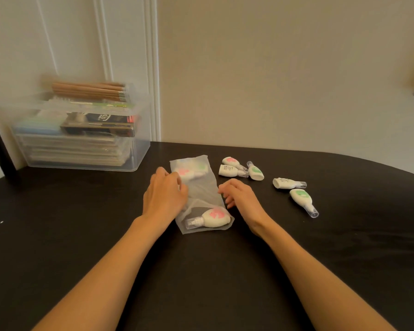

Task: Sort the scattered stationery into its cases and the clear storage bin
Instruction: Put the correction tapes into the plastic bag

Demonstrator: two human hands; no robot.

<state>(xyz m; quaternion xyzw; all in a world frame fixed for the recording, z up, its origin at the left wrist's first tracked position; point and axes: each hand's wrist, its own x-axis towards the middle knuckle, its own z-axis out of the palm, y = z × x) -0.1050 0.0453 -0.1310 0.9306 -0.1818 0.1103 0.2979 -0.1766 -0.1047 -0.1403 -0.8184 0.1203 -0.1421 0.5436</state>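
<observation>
The table (81, 235) is black. A frosted, translucent pouch (201, 192) shows white correction tapes with pink labels (one (213, 217) at its near end). Toward the table's right edge lie white tapes, green-labelled (300, 197) and pink-labelled (231, 161). At the back left corner, the clear storage bin (81, 139) carries tan pencils (89, 90).

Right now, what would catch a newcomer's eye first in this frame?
Both hands, left and right, flank a translucent pouch mid-table, with correction tape dispensers inside. Five more loose dispensers lie to its right. A clear storage bin, packed full and topped with pencils, stands far left.
</observation>
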